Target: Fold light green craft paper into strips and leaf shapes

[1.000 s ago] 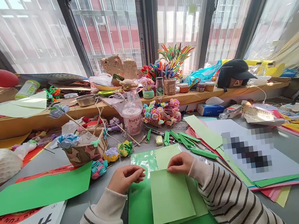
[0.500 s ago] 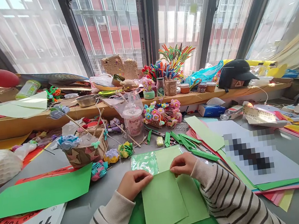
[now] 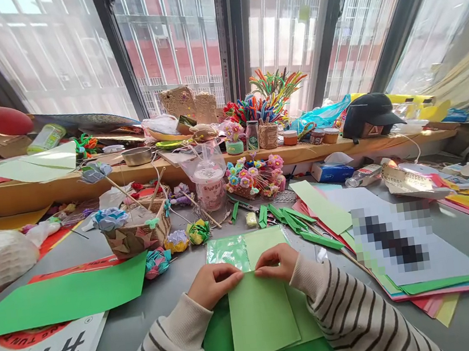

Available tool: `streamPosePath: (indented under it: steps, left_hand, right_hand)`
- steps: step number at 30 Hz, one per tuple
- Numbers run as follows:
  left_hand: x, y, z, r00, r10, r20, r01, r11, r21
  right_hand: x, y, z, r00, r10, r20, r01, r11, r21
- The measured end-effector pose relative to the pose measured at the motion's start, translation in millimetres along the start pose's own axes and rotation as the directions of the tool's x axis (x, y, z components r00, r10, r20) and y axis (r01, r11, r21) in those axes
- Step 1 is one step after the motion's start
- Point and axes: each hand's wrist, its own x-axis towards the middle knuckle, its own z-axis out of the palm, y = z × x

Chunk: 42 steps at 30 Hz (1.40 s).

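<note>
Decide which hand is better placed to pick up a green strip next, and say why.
Probably the right hand: it is nearer the green strips, which lie beyond it to the right. The left hand is farther across; both hold the light green paper.

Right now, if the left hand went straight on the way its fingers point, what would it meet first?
The left hand would most likely meet the right hand, whose fingers sit across from it at the top edge of the light green paper; depth is unclear.
</note>
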Motion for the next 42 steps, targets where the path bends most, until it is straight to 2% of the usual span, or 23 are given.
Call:
streamPosePath:
  steps: [9,11,14,17,19,20,22,25,28,31,33,35,37,39,42]
  left_hand:
    - [-1.8,6.7,-3.4,0.998,-0.068,-0.016,0.065,0.987,-0.15]
    - [-2.4,6.5,-6.3,0.993,-0.099,-0.068,0.082,0.973,-0.216]
    - [-2.4,4.4,-10.3,0.97,-0.135,-0.203,0.068,0.95,-0.306]
    - [-1.5,5.0,-7.2,0.955,-0.058,-0.29,-0.001,0.98,-0.197]
    - [-0.8,7.0,-1.7,0.973,0.03,-0.227,-0.039,0.998,-0.038]
    - [-0.5,7.9,1.1,0.986,0.058,-0.159,-0.054,0.998,0.03]
    - [-0.2,8.9,4.4,0.994,0.07,-0.079,-0.061,0.992,0.114]
    - [-0.3,7.3,1.1,0.994,0.046,-0.101,-0.034,0.993,0.115]
    - [-1.7,4.4,-9.9,0.979,0.009,-0.201,0.0,0.999,0.046]
    - [-3.8,2.4,-22.9,0.94,-0.066,-0.334,0.044,0.996,-0.074]
    - [-4.9,1.5,-29.3,0.883,-0.161,-0.441,0.04,0.962,-0.271]
    - [-5.1,1.1,-32.1,0.825,-0.263,-0.5,-0.001,0.885,-0.466]
    - [-4.3,1.1,-31.2,0.788,-0.334,-0.518,-0.045,0.807,-0.588]
    - [-2.8,1.5,-27.8,0.767,-0.372,-0.522,-0.08,0.752,-0.654]
    - [0.0,0.6,-22.1,0.773,-0.39,-0.499,-0.097,0.706,-0.702]
  right_hand:
    - [2.5,4.9,-8.9,0.998,0.057,0.018,-0.058,0.997,0.041]
    - [3.3,7.6,-9.9,0.998,0.063,0.002,-0.064,0.997,0.046]
    - [4.0,10.4,-10.3,0.997,0.07,-0.023,-0.07,0.997,0.024]
    - [3.7,9.5,-7.8,0.998,0.064,-0.011,-0.063,0.998,0.028]
    - [2.9,7.4,-5.8,0.998,0.059,0.004,-0.059,0.998,0.037]
    - [2.4,6.3,-5.3,0.998,0.058,0.008,-0.058,0.998,0.035]
    - [1.5,5.0,-6.3,0.998,0.059,0.006,-0.059,0.998,0.03]
    - [0.8,7.0,-13.7,0.997,0.074,-0.008,-0.073,0.995,0.061]
    - [1.0,12.7,-25.5,0.996,0.085,-0.018,-0.081,0.984,0.161]
    - [2.5,17.5,-35.8,0.989,0.126,-0.077,-0.105,0.967,0.233]
    - [3.9,17.6,-38.5,0.98,0.159,-0.12,-0.122,0.955,0.269]
    - [4.6,14.8,-37.0,0.982,0.167,-0.091,-0.128,0.935,0.332]
    - [4.0,9.4,-31.6,0.99,0.14,-0.001,-0.128,0.909,0.396]
    - [2.4,3.0,-24.1,0.994,0.097,0.058,-0.112,0.904,0.413]
    - [0.7,-4.9,-13.2,0.994,0.081,0.078,-0.106,0.902,0.418]
